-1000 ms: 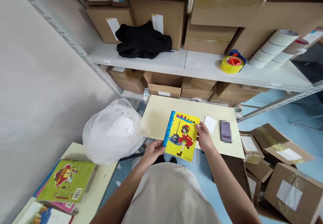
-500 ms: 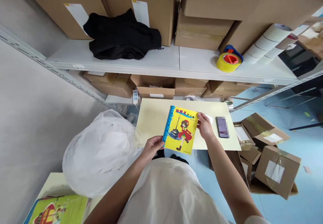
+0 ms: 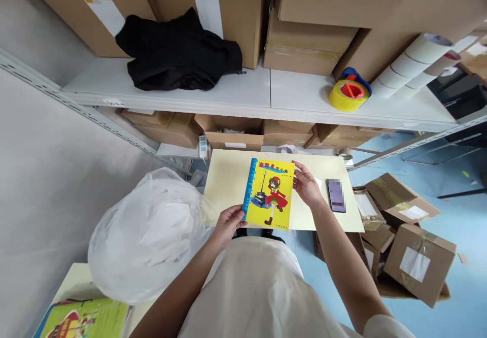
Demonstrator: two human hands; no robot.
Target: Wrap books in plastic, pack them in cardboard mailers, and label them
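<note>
A yellow picture book with a blue spine strip and a cartoon figure in red on its cover is held up over the near edge of a pale table. My left hand pinches its lower left corner, thumb on the cover. At the upper right edge, my right hand grips the book with bent fingers, partly hidden behind it. A phone lies on the table to the right of my right hand, beside a partly covered white paper.
A large translucent plastic bag of white material bulges at left. Below it, colourful books lie on another surface. Ahead, a shelf carries cartons, black cloth and a yellow tape roll. Cardboard boxes are heaped on the right.
The book has shifted slightly left and turned more upright. My right hand's fingers have changed position along its right edge, while my left hand keeps its corner.
</note>
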